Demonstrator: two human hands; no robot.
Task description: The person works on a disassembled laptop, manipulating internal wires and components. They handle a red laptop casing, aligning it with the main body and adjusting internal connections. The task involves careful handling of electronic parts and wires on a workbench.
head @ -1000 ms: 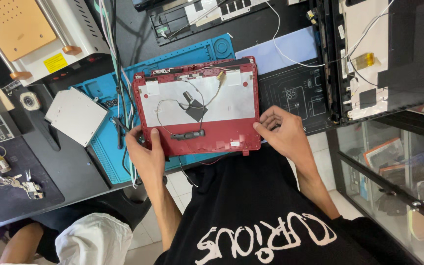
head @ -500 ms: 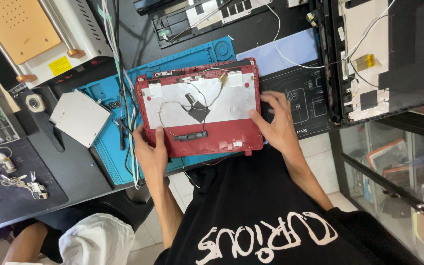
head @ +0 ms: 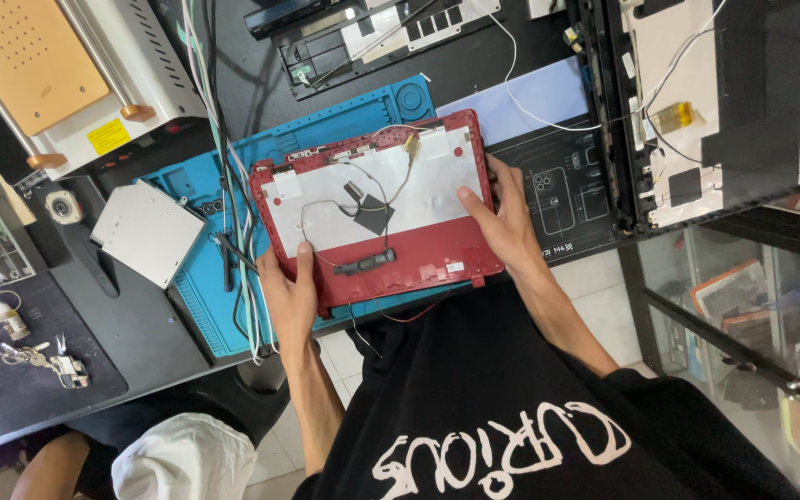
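Observation:
A red laptop shell [head: 418,264] lies open side up on a blue work mat [head: 196,185], showing a silver inner plate, thin black and white wires and a small black bar-shaped part. My left hand [head: 291,294] grips its near left corner, thumb on the red rim. My right hand [head: 504,222] rests on the right side, fingers spread over the silver plate and the red edge.
A silver flat drive [head: 148,231] lies left of the shell. A bundle of cables [head: 233,213] crosses the mat. A white machine with an orange plate [head: 48,69] stands at the far left. Another dismantled laptop [head: 696,102] lies at the right, above a glass cabinet [head: 752,315].
My right hand has slid from the shell's near right corner up onto its right side. The left hand has stayed on the near left corner.

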